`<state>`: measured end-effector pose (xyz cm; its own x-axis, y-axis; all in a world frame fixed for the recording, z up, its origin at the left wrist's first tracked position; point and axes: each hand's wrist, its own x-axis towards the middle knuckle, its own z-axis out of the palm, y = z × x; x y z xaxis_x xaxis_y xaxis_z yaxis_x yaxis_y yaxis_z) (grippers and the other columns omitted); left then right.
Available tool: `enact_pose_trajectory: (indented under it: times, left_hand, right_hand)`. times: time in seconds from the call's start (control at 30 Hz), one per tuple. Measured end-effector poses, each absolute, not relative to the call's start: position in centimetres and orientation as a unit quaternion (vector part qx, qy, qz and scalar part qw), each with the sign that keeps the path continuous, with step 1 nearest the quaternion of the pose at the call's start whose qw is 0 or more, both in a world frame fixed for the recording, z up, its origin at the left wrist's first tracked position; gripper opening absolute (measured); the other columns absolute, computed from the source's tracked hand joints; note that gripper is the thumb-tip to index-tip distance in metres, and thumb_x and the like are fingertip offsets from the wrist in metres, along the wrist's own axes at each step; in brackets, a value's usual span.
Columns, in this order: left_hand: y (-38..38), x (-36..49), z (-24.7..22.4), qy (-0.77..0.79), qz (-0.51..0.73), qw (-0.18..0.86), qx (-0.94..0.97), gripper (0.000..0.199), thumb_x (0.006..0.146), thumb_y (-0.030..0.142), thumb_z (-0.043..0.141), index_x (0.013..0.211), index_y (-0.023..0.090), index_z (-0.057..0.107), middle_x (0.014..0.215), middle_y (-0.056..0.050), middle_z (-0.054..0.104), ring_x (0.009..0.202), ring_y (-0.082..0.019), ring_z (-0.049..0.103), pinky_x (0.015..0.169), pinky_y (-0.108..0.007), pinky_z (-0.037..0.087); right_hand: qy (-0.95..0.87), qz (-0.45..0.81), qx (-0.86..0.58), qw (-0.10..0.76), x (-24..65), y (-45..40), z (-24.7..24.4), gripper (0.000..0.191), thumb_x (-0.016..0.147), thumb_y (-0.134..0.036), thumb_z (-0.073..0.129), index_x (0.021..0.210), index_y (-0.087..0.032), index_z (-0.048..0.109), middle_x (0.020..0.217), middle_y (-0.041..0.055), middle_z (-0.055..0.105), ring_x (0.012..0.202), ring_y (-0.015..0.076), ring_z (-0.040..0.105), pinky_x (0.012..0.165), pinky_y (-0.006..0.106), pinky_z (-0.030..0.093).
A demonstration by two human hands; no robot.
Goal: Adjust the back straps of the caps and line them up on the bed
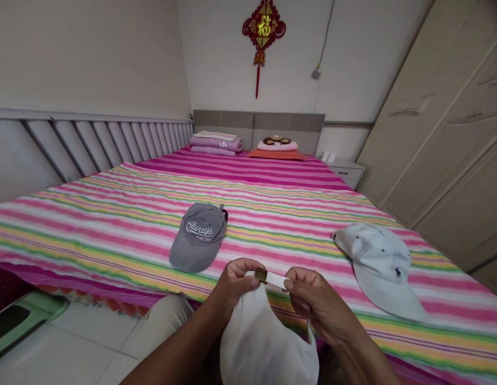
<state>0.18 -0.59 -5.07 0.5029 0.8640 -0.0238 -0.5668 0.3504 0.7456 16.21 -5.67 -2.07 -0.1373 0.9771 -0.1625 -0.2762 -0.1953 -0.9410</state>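
Observation:
I hold a white cap [264,337] in front of me at the bed's near edge. My left hand [234,283] pinches it beside the brass buckle [261,275] of its back strap. My right hand [312,299] grips the white strap end [277,279] that comes out of the buckle. The cap's crown hangs down between my forearms. A grey cap [198,235] with white lettering lies on the striped bedsheet [112,214] ahead to the left. A pale white cap [382,267] with a small dark logo lies on the sheet to the right.
The bed fills the room's middle, with folded purple bedding [216,143] and a pillow [277,149] at the headboard. A wardrobe [452,133] stands right, a nightstand [346,171] beside it. A green stool [19,318] sits on the tiled floor, lower left.

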Motion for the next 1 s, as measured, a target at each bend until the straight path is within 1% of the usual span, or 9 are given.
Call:
enact_pose_trajectory:
  times: [0.33,0.5,0.8,0.9,1.0]
  left_hand:
    - [-0.65,0.23,-4.91,0.213,0.451,0.795,0.345,0.031,0.041,0.018,0.080,0.069,0.015,0.067,0.058,-0.002,0.067,0.048,-0.010,0.059,0.047,-0.017,0.043]
    - [-0.80,0.16,-4.89,0.215,0.449,0.795,0.347,0.030,0.041,0.018,0.080,0.068,0.014,0.067,0.058,-0.002,0.066,0.047,-0.010,0.058,0.045,-0.016,0.041]
    - [-0.84,0.19,-4.77,0.233,0.455,0.783,0.355,0.030,0.041,0.019,0.080,0.068,0.014,0.068,0.058,-0.002,0.066,0.048,-0.010,0.057,0.048,-0.018,0.041]
    - [-0.89,0.20,-4.67,0.235,0.457,0.778,0.363,0.029,0.041,0.018,0.080,0.068,0.014,0.069,0.059,-0.002,0.066,0.049,-0.009,0.057,0.049,-0.018,0.041]
    - [-0.95,0.18,-4.53,0.236,0.462,0.766,0.378,0.028,0.043,0.018,0.079,0.069,0.014,0.069,0.060,-0.001,0.065,0.051,-0.010,0.057,0.051,-0.019,0.043]
  right_hand:
    - [-0.407,0.632,-0.435,0.495,16.04,-5.87,-1.79,0.024,0.065,-0.031,0.064,0.055,-0.016,0.049,0.034,-0.0088,0.034,0.035,0.0034,0.019,0.038,0.021,0.010]
    - [-0.404,0.634,-0.435,0.496,16.01,-5.87,-1.75,0.024,0.065,-0.031,0.064,0.055,-0.016,0.049,0.033,-0.0090,0.034,0.034,0.0034,0.018,0.038,0.021,0.010]
    - [-0.403,0.633,-0.437,0.496,15.83,-5.88,-1.98,0.023,0.065,-0.033,0.065,0.058,-0.015,0.052,0.035,-0.0092,0.033,0.035,0.0035,0.018,0.038,0.021,0.009]
    - [-0.417,0.625,-0.443,0.489,15.87,-5.76,-2.08,0.024,0.064,-0.036,0.066,0.060,-0.015,0.054,0.038,-0.0090,0.033,0.037,0.0037,0.019,0.039,0.021,0.011]
    - [-0.437,0.599,-0.460,0.489,15.95,-5.51,-2.18,0.026,0.062,-0.038,0.068,0.059,-0.015,0.055,0.043,-0.0073,0.036,0.040,0.0048,0.025,0.040,0.021,0.016]
